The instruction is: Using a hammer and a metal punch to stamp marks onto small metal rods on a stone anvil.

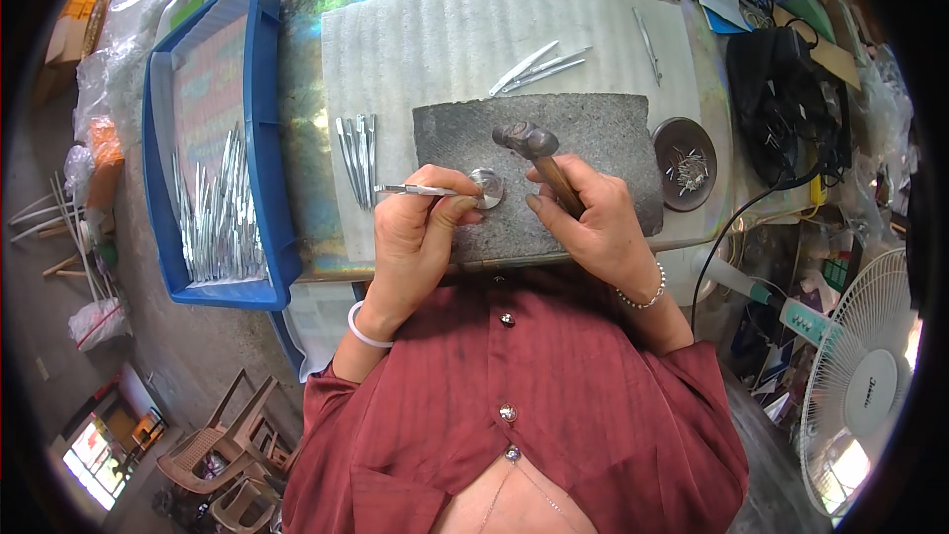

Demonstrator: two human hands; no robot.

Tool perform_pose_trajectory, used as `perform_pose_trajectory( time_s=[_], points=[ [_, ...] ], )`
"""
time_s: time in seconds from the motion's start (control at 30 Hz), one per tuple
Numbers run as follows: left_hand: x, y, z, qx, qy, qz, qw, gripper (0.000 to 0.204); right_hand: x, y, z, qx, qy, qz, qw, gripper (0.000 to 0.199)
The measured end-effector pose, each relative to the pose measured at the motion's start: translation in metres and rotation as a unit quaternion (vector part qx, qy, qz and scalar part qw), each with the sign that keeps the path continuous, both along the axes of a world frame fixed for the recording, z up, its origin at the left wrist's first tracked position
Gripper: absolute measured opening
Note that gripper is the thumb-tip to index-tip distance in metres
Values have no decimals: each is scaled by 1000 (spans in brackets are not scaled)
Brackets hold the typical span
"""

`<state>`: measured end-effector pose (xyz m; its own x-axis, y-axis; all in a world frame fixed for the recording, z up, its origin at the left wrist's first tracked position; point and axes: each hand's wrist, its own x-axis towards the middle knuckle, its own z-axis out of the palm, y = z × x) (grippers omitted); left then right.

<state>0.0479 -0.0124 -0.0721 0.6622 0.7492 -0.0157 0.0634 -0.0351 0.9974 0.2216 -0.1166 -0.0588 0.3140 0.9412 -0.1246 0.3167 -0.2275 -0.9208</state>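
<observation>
- A thin metal strip (415, 190) lies level in the pinch of the left hand (420, 232), thumb and fingers pressed together on it; its tip rests on a small round metal anvil (487, 187) at 3 o'clock of that hand.
- The anvil sits on a grey stone slab (593, 138), near the slab's front edge.
- The right hand (593, 222) is closed around the wooden handle of a hammer (539, 153), whose dark head stands just at 1 o'clock of the anvil.
- At 9 o'clock of the slab lies a small bundle of metal strips (356, 153); another loose group of strips (539, 67) lies at 12 o'clock on the white corrugated mat (445, 40).
- A dark round dish (684, 164) with small pins touches the slab at 3 o'clock.
- Far at 9 o'clock on the table, a blue tray (259, 119) holds many more strips.
</observation>
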Motion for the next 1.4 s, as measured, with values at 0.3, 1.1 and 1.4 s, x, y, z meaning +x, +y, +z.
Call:
perform_pose_trajectory(
  time_s=[0.3, 1.1, 1.4],
  points=[
    [-1, 2, -3, 96, 29, -19, 995, 14, 1, -1, 1, 0, 0, 2, 1000, 25],
    [-5, 0, -22, 412, 98, -83, 902, 18, -18, 17, 86, 113, -50, 166, 978, 28],
    [1, 4, 1, 379, 46, -35, 923, 15, 4, -24, 105, 106, -107, 187, 971, 49]
  ],
)
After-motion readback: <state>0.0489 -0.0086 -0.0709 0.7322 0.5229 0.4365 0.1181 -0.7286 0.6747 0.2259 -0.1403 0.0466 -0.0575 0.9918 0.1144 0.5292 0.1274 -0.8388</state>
